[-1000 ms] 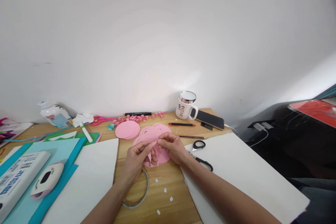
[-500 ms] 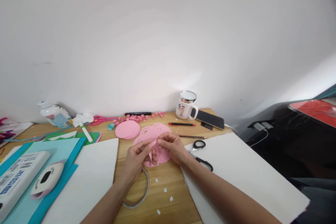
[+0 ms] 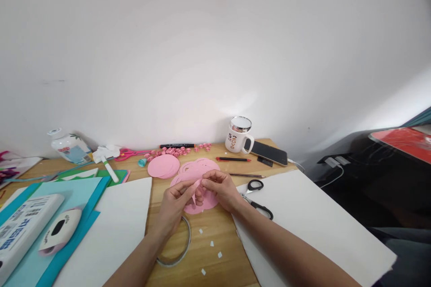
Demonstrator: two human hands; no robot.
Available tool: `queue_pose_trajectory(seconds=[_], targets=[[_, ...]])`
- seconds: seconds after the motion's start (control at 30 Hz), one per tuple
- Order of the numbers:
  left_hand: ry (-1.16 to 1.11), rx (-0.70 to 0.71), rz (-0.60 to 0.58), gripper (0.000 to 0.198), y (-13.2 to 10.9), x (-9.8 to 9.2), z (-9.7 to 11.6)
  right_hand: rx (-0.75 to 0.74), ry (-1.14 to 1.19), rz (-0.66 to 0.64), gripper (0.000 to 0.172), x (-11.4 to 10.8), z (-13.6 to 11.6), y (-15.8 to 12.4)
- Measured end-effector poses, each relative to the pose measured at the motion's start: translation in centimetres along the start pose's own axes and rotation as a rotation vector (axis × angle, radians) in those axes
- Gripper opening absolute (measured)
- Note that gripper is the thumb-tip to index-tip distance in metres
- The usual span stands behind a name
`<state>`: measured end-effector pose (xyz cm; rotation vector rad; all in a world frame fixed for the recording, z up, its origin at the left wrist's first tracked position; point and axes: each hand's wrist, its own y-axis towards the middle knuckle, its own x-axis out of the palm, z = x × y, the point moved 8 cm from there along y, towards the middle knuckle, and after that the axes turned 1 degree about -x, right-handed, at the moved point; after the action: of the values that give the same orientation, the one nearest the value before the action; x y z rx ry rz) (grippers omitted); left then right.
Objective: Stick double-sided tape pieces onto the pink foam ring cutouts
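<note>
Both my hands meet over the wooden desk (image 3: 208, 251) and pinch a pink paper spiral strip (image 3: 196, 187). My left hand (image 3: 175, 204) grips it from the left with thumb and fingers closed. My right hand (image 3: 220, 188) pinches its upper end from the right. Under the hands lie more pink cut spiral circles (image 3: 198, 170). A stack of pink paper circles (image 3: 164, 166) sits just behind to the left. Several small rolled pink paper roses (image 3: 177, 150) lie in a row near the wall.
Black scissors (image 3: 257, 197) lie on a white sheet (image 3: 310, 224) at right. A white mug (image 3: 238, 135), phone (image 3: 269, 153), red pen (image 3: 233, 159) and black marker (image 3: 177, 145) stand behind. Left: white sheet (image 3: 111, 228), blue paper (image 3: 67, 193), paper punch (image 3: 59, 231), glue bottle (image 3: 69, 145), pink scissors (image 3: 129, 153). A tape ring (image 3: 178, 251) lies nearby.
The fingers of both hands have shifted slightly on the pink strip, drawing a little closer together. Nothing else moved.
</note>
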<state>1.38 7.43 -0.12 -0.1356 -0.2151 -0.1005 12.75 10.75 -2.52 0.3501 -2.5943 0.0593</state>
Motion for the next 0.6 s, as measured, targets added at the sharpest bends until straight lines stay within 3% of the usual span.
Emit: queue_pose_trajectory(seconds=[0.23,0.6], targets=[[0.008,0.066,0.003,0.024,0.1,-0.1,0.5,-0.022,0.054,-0.091,0.02,1.3,-0.7,0.0],[-0.015,0.016,0.025,0.027,0.1,-0.4,-0.2,-0.014,-0.023,0.074,0.017,-0.7,-0.2,0.2]])
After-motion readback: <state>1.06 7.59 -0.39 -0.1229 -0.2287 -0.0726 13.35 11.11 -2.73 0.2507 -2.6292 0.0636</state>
